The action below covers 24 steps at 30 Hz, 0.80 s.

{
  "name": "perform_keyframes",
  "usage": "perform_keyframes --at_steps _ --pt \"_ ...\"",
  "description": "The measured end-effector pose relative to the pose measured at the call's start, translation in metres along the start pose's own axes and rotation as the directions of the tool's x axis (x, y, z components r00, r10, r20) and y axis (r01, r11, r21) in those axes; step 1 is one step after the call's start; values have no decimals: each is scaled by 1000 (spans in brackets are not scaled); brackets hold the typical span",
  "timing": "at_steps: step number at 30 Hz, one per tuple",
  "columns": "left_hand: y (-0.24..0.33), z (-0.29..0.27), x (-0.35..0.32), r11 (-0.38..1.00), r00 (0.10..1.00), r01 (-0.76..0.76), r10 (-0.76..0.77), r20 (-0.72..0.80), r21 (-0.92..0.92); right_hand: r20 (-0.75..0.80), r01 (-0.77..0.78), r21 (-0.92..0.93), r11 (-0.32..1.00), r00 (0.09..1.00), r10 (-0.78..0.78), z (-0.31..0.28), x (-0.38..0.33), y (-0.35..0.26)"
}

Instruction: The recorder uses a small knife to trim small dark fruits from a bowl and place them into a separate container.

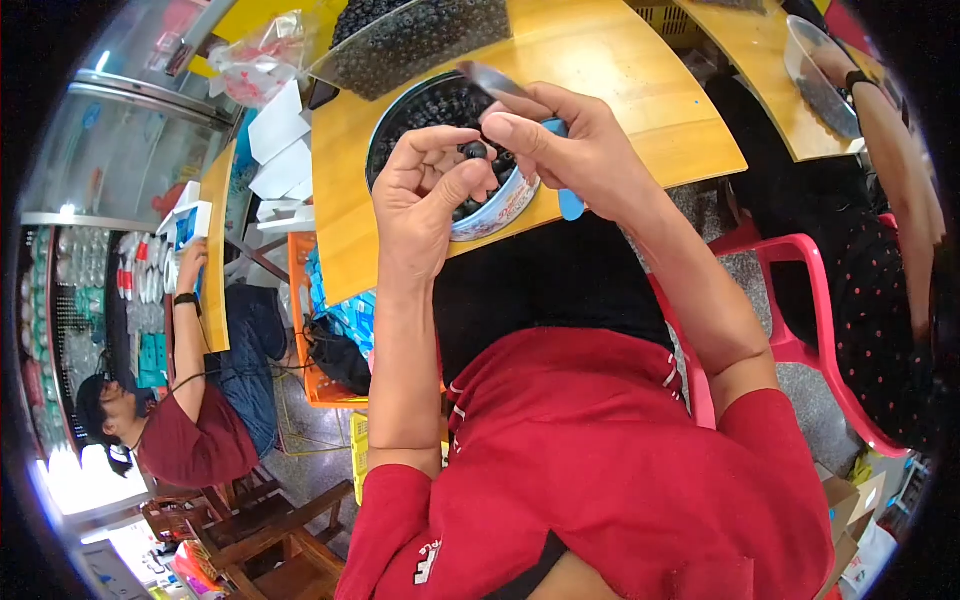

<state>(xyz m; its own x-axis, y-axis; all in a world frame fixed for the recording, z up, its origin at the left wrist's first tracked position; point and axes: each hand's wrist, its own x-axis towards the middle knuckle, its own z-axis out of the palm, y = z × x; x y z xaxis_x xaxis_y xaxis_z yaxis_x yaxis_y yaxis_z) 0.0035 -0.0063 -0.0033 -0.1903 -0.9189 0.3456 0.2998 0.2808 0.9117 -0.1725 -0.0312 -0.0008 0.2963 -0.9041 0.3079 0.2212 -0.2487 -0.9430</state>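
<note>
Between the thumb and fingers of my left hand (425, 190) is a small black round piece (474, 151), held above the tub. My right hand (590, 150) is closed on a blue-handled tool (571, 205) whose grey metal end is blurred and points up to the left; I cannot tell if it is a knife. The thumb and fingertips of that hand come close to the black piece. Under both hands stands a round tub (497, 216) with a printed pale-blue wall, holding many similar black pieces. My hands hide part of its contents.
A clear-sided bin (335, 62) heaped with black pieces stands on the wooden table (620, 70) beyond the tub. An orange crate (300, 330) is at left. One co-worker (190, 430) sits left; another's arm (900, 190) reaches a tub (815, 75) at right, near a pink chair (820, 300).
</note>
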Motion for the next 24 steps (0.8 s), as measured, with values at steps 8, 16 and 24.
perform_keyframes --at_steps 8,16,24 --pt "-3 7 1 994 989 -101 95 -117 -51 74 -207 196 959 978 196 7 -4 -4" --pt "-4 18 1 995 983 -96 93 -159 -13 107 -253 301 919 967 232 5 -2 -4" --pt "-8 20 3 996 974 -84 83 -208 7 114 -278 323 905 960 255 2 -1 0"
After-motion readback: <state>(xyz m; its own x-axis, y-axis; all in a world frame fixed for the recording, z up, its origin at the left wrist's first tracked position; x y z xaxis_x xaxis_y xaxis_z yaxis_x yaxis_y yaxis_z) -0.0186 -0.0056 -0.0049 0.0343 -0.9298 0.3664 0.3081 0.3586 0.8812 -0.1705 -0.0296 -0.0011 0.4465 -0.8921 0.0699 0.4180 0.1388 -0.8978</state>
